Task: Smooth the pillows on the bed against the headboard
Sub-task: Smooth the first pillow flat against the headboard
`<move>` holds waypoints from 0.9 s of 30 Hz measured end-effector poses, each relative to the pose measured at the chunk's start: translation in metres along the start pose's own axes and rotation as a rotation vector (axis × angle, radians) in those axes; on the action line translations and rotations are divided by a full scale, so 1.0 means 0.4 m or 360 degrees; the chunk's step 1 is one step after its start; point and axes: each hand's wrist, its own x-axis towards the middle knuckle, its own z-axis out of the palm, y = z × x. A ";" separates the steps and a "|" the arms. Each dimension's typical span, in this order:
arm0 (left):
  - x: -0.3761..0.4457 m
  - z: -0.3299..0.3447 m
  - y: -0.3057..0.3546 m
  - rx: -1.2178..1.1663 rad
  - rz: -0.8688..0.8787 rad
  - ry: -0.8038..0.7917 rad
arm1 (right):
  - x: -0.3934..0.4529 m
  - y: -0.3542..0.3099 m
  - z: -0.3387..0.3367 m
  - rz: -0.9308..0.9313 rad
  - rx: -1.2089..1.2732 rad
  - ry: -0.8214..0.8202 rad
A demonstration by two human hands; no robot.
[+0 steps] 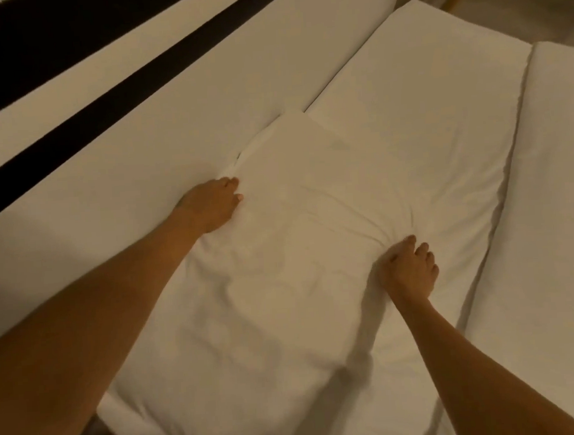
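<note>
Head view: hands (211, 205) on pillow (266, 286)

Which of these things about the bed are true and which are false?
1. Both bare hands touch the near white fabric pillow. True.
2. The left hand presses the pillow edge beside the pale padded headboard. True.
3. The pillow is perfectly smooth. False: creases spread from the right hand.
4. The headboard is plain. False: a dark stripe crosses it.
5. Only one pillow lies on the bed. False: a second flat white pillow lies beyond.
</note>
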 end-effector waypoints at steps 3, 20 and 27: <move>-0.084 -0.020 0.054 0.0012 0.0122 0.0406 | -0.107 -0.063 -0.042 -0.0242 0.0181 0.0179; -0.337 0.261 -0.123 -0.0317 -0.0161 0.0207 | -0.461 0.022 0.207 -0.0042 0.0523 -0.0120; -0.450 0.150 -0.136 -0.0143 0.0006 0.0462 | -0.541 0.045 0.100 -0.0224 0.0424 0.0400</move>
